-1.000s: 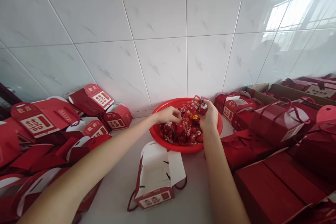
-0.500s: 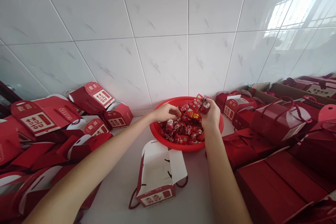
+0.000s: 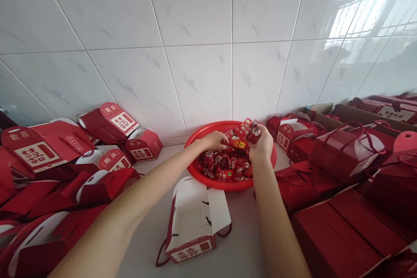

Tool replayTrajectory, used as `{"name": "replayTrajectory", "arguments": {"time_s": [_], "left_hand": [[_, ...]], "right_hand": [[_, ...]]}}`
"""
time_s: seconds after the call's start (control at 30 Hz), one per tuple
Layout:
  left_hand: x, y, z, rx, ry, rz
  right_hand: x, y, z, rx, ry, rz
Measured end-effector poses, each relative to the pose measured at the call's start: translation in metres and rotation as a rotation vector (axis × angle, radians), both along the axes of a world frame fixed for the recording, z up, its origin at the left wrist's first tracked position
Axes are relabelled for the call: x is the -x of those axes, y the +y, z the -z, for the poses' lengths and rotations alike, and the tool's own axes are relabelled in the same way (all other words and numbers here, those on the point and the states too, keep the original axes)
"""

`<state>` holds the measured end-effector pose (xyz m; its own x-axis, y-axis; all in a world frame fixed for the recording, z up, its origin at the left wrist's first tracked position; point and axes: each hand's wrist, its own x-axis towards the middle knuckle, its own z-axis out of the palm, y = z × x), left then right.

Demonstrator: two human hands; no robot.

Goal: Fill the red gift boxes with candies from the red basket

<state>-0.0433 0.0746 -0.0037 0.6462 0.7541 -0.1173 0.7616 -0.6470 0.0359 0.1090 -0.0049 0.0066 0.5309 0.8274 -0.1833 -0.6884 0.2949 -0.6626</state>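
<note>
1. Red-wrapped sweets (image 3: 224,167), heaped inside a round red plastic basket (image 3: 221,186), near the back edge of the white counter (image 3: 250,234).
2. Right hand (image 3: 260,145): narrow pinch around a small bunch of sweets (image 3: 254,134), lifted just above the basket's far side.
3. Left hand (image 3: 215,141): fingers curled narrowly, down at the heap; whether anything sits inside them, impossible to tell.
4. Open gift box (image 3: 192,221), lying near the counter's front edge, just before the basket.
5. Folded red gift boxes (image 3: 42,152) along the left end, more red boxes (image 3: 345,152) along the right.
6. Small, tight pinch: a sound way to keep slippery wrappers from dropping.
</note>
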Motion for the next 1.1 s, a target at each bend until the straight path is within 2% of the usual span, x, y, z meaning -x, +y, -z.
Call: {"name": "replayTrajectory", "arguments": {"time_s": [0.17, 0.33, 0.47, 0.57, 0.73, 0.83, 0.97, 1.1], "left_hand": [[-0.026, -0.008, 0.013, -0.062, 0.116, -0.04], [-0.029, -0.012, 0.018, -0.082, 0.124, -0.022], [-0.023, -0.013, 0.013, -0.038, 0.081, 0.05], [-0.017, -0.015, 0.01, 0.029, 0.037, 0.109], [-0.003, -0.02, 0.003, 0.179, -0.203, 0.126], [0.01, -0.023, -0.005, 0.133, -0.254, 0.122], [0.026, -0.021, -0.015, 0.028, -0.229, 0.038], [0.034, -0.016, -0.016, -0.004, -0.232, -0.047]], "right_hand": [[0.0, -0.001, -0.001, 0.003, 0.019, -0.005], [0.0, 0.0, 0.0, -0.005, 0.011, -0.019], [0.001, 0.001, 0.001, -0.026, 0.028, -0.026], [0.001, 0.002, 0.002, -0.105, 0.044, -0.07], [-0.002, 0.003, 0.003, -0.169, 0.136, -0.209], [-0.004, 0.003, 0.001, -0.167, 0.165, -0.215], [-0.005, 0.002, -0.002, -0.129, 0.226, -0.114], [-0.005, 0.001, -0.002, -0.1, 0.264, -0.042]]}}
